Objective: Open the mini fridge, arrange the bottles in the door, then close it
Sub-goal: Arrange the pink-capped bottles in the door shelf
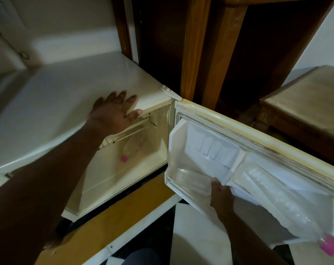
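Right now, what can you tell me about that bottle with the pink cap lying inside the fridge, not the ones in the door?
The bottle is clear plastic with a bright pink cap, and it looks empty or nearly so, though the blur makes that hard to judge. It lies on its side on the cream floor of the fridge compartment, below the wire shelf, cap pointing toward the open front. It sits near the right-hand inner wall. Nothing grips it: the left hand rests on the fridge top above, and the right hand is at the door.

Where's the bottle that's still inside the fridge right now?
In the head view, the pink-capped bottle lies on its side on the fridge floor, under the wire shelf and below the left hand resting on the fridge top.
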